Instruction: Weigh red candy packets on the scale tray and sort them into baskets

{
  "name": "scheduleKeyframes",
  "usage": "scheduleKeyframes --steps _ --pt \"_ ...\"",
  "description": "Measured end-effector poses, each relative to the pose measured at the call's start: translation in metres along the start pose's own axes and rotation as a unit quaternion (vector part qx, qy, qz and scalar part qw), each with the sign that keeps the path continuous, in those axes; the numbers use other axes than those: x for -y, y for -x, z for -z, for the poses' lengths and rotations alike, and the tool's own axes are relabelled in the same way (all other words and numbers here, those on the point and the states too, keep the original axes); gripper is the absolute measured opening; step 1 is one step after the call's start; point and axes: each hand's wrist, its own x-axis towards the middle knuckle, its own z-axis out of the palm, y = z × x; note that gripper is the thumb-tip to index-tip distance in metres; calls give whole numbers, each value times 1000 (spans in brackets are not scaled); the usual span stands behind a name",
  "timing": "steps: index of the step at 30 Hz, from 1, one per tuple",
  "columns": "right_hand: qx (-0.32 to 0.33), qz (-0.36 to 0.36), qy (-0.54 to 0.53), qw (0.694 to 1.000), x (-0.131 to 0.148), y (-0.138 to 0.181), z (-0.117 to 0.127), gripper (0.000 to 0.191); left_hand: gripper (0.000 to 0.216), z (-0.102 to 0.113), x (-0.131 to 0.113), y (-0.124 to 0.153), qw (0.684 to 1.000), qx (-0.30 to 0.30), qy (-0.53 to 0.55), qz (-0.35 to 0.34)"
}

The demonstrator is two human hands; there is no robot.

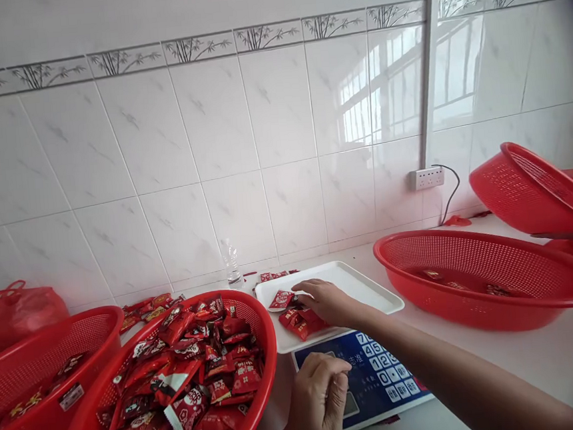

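Observation:
My right hand (327, 302) reaches over a white tray (368, 288), its fingers stretched out above several red candy packets (303, 322). One flat red packet (281, 300) lies by its fingertips; the underside of the hand is hidden. The tray rests on the back of a blue digital scale (365, 369) with white number keys. In front of the scale my left hand (318, 393) is closed, fingers curled in and thumb near the index finger, with nothing visible in it. Left of it stands a red basket (268, 337) heaped with wrapped candies (185, 378).
Another red basket (95, 319) stands far left, near a red plastic bag (21, 312). Loose packets (147, 307) and a clear bottle (231, 266) lie along the wall. On the right are a wide red basket (425, 310) with few packets and a tilted basket (519, 181).

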Motion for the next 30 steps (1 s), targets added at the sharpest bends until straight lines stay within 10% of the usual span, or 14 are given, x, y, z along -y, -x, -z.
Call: scheduleKeyframes --steps 14,30 --pt "224 8 -14 974 15 -61 0 41 34 2 1 0 999 32 -27 33" --pt "181 -14 23 983 -45 -17 38 32 27 0 6 1 998 47 -28 11"
